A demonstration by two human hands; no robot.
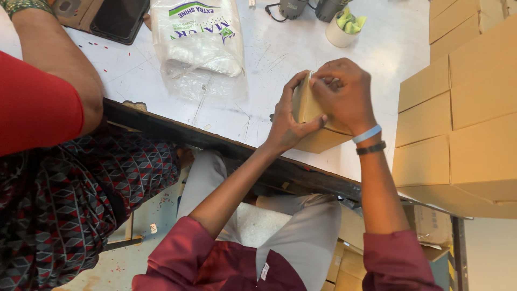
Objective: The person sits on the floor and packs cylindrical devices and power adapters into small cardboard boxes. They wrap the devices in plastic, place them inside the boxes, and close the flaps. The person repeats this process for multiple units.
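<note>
A small brown cardboard box rests near the front edge of the white table. My left hand grips its left side, thumb laid across the front face. My right hand presses down on the box's top, fingers curled over the upper flap. Two bands circle my right wrist, one light blue and one dark. Both hands hide most of the box's top.
A stack of closed cardboard boxes stands close on the right. A clear plastic bag lies at the back, beside a dark tablet case and a white cup of green pieces. Another person's arm reaches in at left.
</note>
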